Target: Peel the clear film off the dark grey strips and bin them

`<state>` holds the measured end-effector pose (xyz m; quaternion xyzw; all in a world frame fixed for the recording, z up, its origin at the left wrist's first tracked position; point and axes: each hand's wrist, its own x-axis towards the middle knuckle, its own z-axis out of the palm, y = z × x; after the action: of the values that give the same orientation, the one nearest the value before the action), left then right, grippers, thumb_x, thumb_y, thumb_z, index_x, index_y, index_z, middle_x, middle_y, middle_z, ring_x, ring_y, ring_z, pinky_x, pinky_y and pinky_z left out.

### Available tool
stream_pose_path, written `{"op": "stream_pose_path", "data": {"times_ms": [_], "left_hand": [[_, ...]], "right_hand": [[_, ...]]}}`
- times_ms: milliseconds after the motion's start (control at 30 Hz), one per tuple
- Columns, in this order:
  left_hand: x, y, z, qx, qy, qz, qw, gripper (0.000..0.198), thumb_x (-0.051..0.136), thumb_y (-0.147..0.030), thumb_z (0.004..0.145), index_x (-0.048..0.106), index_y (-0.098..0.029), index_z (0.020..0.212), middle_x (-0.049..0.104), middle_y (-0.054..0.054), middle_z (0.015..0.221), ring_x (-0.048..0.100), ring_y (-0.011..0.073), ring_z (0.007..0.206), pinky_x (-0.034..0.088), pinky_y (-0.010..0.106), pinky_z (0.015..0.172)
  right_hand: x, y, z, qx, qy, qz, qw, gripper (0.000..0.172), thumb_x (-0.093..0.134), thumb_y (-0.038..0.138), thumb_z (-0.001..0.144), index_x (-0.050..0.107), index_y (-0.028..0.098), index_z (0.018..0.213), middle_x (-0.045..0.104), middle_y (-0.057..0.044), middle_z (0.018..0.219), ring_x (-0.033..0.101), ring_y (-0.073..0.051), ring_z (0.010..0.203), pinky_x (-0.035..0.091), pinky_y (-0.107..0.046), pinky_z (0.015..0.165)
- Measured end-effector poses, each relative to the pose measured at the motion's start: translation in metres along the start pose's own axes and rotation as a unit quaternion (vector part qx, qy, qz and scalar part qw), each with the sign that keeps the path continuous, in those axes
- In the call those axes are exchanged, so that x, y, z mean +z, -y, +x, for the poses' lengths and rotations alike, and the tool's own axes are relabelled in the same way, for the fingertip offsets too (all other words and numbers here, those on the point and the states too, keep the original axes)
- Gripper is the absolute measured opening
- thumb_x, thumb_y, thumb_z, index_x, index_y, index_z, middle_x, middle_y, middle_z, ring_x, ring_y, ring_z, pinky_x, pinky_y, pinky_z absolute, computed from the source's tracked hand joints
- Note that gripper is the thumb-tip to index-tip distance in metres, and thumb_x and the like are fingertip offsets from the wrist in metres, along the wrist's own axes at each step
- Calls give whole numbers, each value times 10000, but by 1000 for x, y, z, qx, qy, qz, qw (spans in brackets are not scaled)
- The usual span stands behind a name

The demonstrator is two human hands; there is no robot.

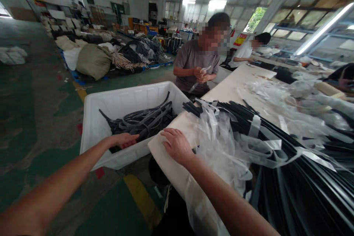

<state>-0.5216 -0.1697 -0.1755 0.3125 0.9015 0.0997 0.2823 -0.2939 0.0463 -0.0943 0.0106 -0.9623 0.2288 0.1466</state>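
Observation:
My left hand (123, 140) reaches over the near rim of a big white plastic bin (94, 129), fingers stretched out flat, holding nothing. Just past its fingertips lies a tangle of black rubber strips (143, 120) inside the bin. My right hand (177, 145) rests palm down on the corner of a white worktable (163, 151), fingers spread, nothing in it. Right of that hand lies a heap of clear plastic film (221, 143) over a long bundle of black strips (276, 136) tied with white tape.
Across the table a person in a grey shirt (196, 62) handles a small white piece. Another person in white (246, 51) works farther back. Sacks and piles of material (94, 61) sit on the green floor behind the bin. A yellow floor line (141, 199) runs below.

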Motion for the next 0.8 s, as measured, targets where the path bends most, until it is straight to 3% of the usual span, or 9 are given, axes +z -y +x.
{"op": "stream_pose_path", "data": {"times_ms": [100,233,433,600,800], "left_hand": [[-9,17,44,-18,27,21,999,433,491,-521,962,732,-167,893,753,44,833,706,194,745,552,328,726],[-14,33,103,-46,-39,81,995,321,605,-392,947,642,-151,1156,667,99,1180,651,238,1043,538,465,917],[15,27,161,-63,-100,157,981,439,641,-336,926,554,-182,1328,543,127,1391,554,308,1231,475,556,1015],[35,23,186,-74,-98,185,975,447,638,-328,928,545,-185,1341,539,126,1398,540,313,1250,458,569,1032],[25,25,179,-136,-65,156,976,356,626,-343,939,600,-161,1243,623,111,1255,633,258,1082,547,485,915]], "right_hand": [[15,-8,0,8,10,-8,1000,343,606,160,904,655,188,1242,627,-134,1369,548,-307,1285,368,-534,1140],[21,-11,-7,22,8,-11,1000,374,586,177,914,626,221,1283,595,-110,1414,516,-308,1313,353,-534,1156],[21,-13,-7,27,2,1,1000,375,581,182,919,606,222,1292,589,-88,1428,516,-299,1311,359,-532,1161],[21,-15,-8,22,2,4,1000,366,559,168,938,588,210,1301,586,-77,1430,515,-282,1311,374,-528,1155],[20,-15,-9,27,9,23,999,357,568,188,944,588,209,1299,580,-75,1432,505,-275,1319,364,-515,1165]]}}
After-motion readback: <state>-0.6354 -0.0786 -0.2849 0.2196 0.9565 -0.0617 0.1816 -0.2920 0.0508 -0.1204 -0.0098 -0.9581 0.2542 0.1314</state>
